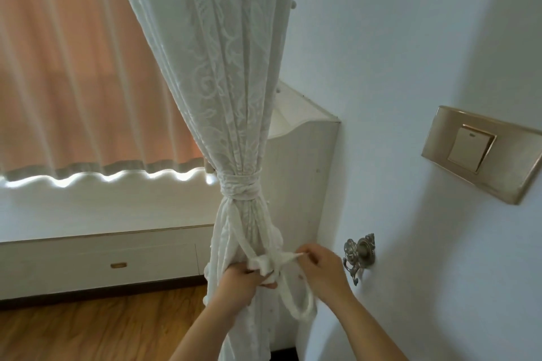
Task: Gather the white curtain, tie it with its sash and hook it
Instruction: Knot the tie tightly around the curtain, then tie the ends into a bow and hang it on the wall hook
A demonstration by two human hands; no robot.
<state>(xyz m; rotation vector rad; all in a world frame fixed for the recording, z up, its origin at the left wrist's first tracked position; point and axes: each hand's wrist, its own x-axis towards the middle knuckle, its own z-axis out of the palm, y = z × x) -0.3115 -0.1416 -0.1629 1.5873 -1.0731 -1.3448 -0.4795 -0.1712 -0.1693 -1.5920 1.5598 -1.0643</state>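
Observation:
The white lace curtain (223,73) hangs gathered into one bundle. A white sash (239,186) is wound tight and knotted around it at mid height. Its two tails run down to my hands, and one tail hangs in a loop (296,306) below them. My left hand (245,280) grips the bunched sash against the curtain's lower part. My right hand (321,269) pinches the sash's end between thumb and fingers, pulling it to the right. An ornate metal hook (359,255) is fixed to the wall just right of my right hand, with nothing on it.
A gold light switch plate (481,152) sits on the white wall upper right. A white cabinet side (302,173) stands behind the curtain. A low white drawer unit (117,261) runs along the left under an orange curtain (73,67). Wooden floor (88,328) lies below.

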